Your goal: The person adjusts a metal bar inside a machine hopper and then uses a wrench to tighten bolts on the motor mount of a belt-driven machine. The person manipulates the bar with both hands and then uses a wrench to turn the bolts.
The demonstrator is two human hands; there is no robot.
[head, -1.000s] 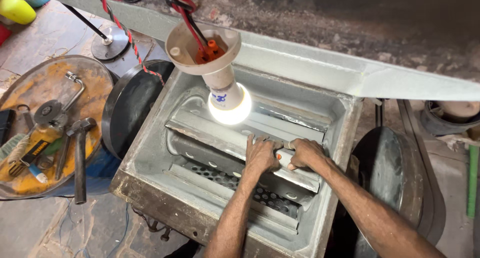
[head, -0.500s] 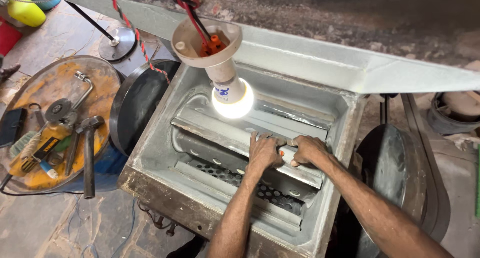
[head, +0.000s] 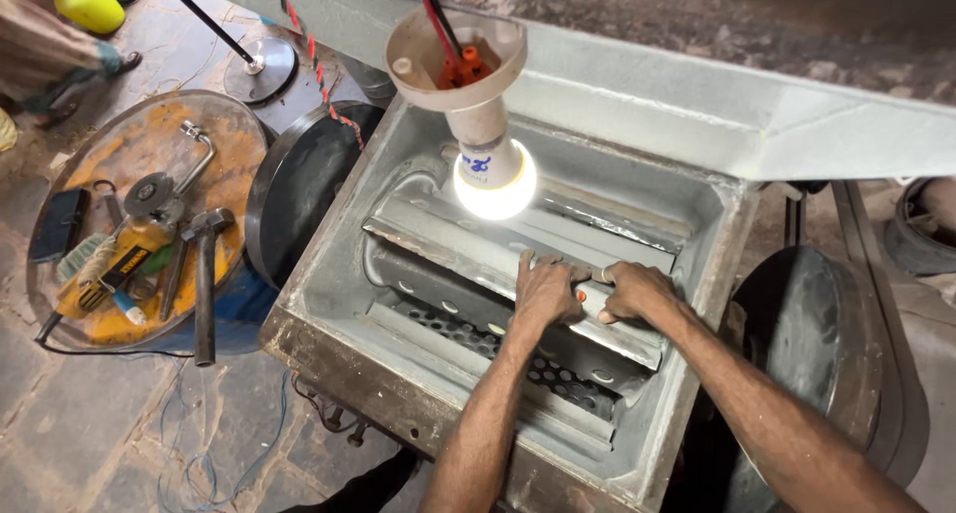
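A grey metal housing (head: 329, 274) holds a drum with long angle bars (head: 448, 244) and a perforated screen (head: 468, 339) below. My left hand (head: 546, 292) lies on the top bar, fingers curled over its far edge. My right hand (head: 632, 292) is right beside it on the same bar, closed around a small tool with an orange end (head: 580, 296) that sits between the two hands. A lit bulb (head: 495, 182) hangs in a cream socket (head: 453, 60) just above the drum, behind my hands.
A round yellow drum lid (head: 149, 154) at the left carries a hammer (head: 204, 274), an angle grinder (head: 119, 264) and spanners. A black pulley wheel (head: 299, 189) flanks the housing on the left and another (head: 807, 344) on the right. The raised grey lid (head: 717, 115) stands behind.
Both hands stay on the same bar, close together. The view has shifted a little to the left, so the machine sits further right in the picture.
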